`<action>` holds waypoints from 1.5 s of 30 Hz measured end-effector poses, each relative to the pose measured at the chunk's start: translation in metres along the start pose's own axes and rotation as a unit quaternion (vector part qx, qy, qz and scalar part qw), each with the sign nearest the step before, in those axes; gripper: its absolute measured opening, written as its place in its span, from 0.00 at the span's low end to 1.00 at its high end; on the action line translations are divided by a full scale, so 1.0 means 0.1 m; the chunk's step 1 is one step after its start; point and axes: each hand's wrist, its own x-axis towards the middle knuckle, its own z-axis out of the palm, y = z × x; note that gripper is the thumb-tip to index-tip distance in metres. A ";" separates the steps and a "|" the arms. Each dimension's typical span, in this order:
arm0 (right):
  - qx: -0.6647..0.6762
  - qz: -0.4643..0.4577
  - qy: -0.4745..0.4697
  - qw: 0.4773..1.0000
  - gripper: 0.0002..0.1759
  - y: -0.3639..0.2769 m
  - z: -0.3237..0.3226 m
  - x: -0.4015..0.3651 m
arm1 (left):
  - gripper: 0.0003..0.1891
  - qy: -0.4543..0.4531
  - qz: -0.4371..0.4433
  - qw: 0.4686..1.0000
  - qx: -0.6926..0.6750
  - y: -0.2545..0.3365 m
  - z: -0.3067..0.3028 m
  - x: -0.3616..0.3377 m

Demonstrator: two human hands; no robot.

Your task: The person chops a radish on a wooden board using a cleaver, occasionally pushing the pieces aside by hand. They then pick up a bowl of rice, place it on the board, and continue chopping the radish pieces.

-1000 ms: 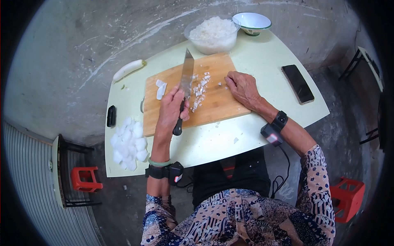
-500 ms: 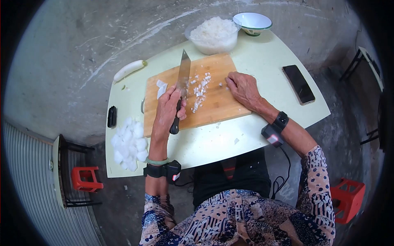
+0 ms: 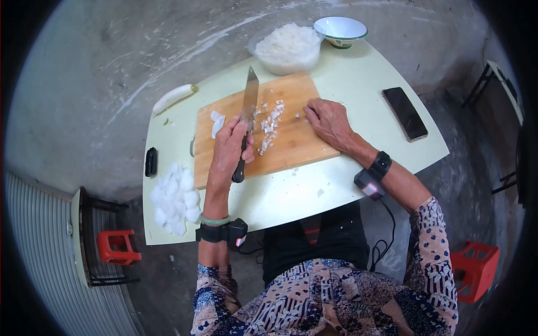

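Observation:
My left hand (image 3: 227, 147) is wrapped round the black handle of a kitchen knife (image 3: 251, 92), whose blade points away from me over the wooden cutting board (image 3: 302, 143). Just right of the blade, a strip of small diced white radish (image 3: 270, 127) lies scattered on the board. White radish slices (image 3: 217, 123) sit left of the knife, beyond my left knuckles. Resting on the board's right side is my right hand (image 3: 330, 120), its fingers curled in and nothing seen in them. A small white bit lies by its thumb.
A pile of white radish slices (image 3: 174, 199) covers the table's left front corner. Behind it are a black object (image 3: 151, 162) and a whole white radish (image 3: 175, 98). Shredded white food fills a clear bowl (image 3: 286, 50); beside it stands a white bowl (image 3: 341, 28). A phone (image 3: 404, 113) lies right.
The view has shifted slightly, so the table's things appear a little further left. Both hands hold nearly the same pose, and the knife stays in my left hand.

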 end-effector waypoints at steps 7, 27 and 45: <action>-0.011 0.010 -0.014 1.000 0.12 -0.02 -0.01 0.01 | 0.24 -0.024 -0.025 0.999 0.008 -0.03 0.02 0.00; 0.002 -0.003 -0.001 1.000 0.12 -0.02 0.00 -0.02 | 0.26 -0.041 -0.016 0.999 0.013 -0.07 0.18 -0.01; -0.006 -0.002 -0.003 1.000 0.10 0.00 0.02 -0.01 | 0.24 -0.070 0.013 0.996 0.054 -0.08 0.26 -0.02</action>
